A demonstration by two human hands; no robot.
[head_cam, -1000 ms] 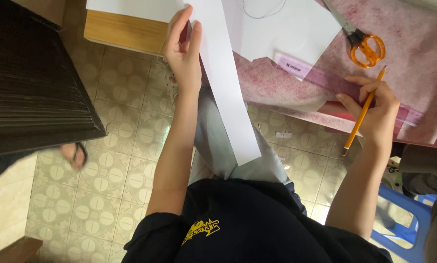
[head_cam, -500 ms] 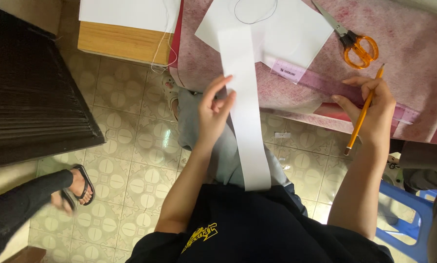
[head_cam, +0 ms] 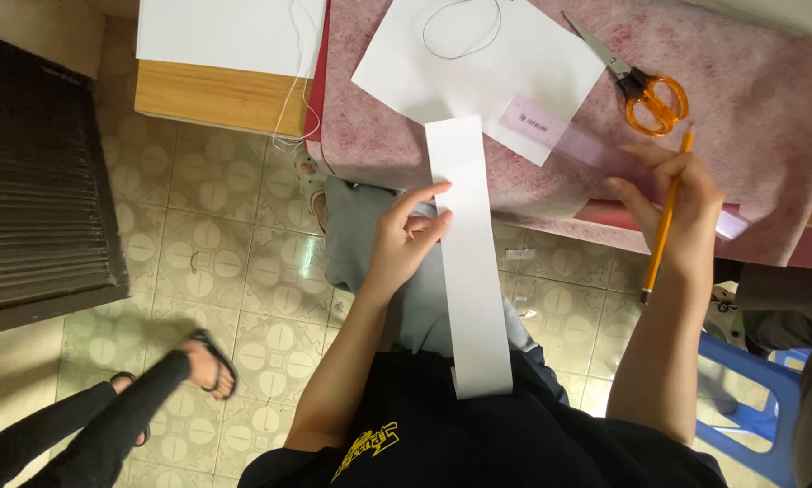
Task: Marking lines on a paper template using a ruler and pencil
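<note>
A seated person worked at a counter [head_cam: 768, 117] covered in pink mottled cloth, above a tiled floor [head_cam: 234, 235]. On it lay a white sheet of paper [head_cam: 514, 54] carrying a loop of thin black thread [head_cam: 460, 27], with orange-handled scissors [head_cam: 646, 86] just beside the sheet and a translucent pink ruler [head_cam: 560, 131] overlapping its corner.

The long white paper strip [head_cam: 469, 262] ran from the counter's edge down across the lap to the dark shirt. The left hand [head_cam: 406, 237] held it at its left edge, fingers [head_cam: 429, 194] pinched on the strip. The right hand [head_cam: 682, 203] was clamped on an orange pencil [head_cam: 664, 217], tip pointing down off the counter, and rested near the ruler.

With only one edge pinched and most of its length unsupported, the strip looked liable to sag, crease or slip to the floor. The ruler, pressed only near one end, could pivot and skew any line drawn along it.

The ruler's far end was hidden under the right hand, and the strip's lower end was hard to tell from the shirt. A second person's sandalled foot [head_cam: 209, 361] showed at lower left, the rest cut off. Part of a blue plastic stool [head_cam: 754, 398] showed at right.
</note>
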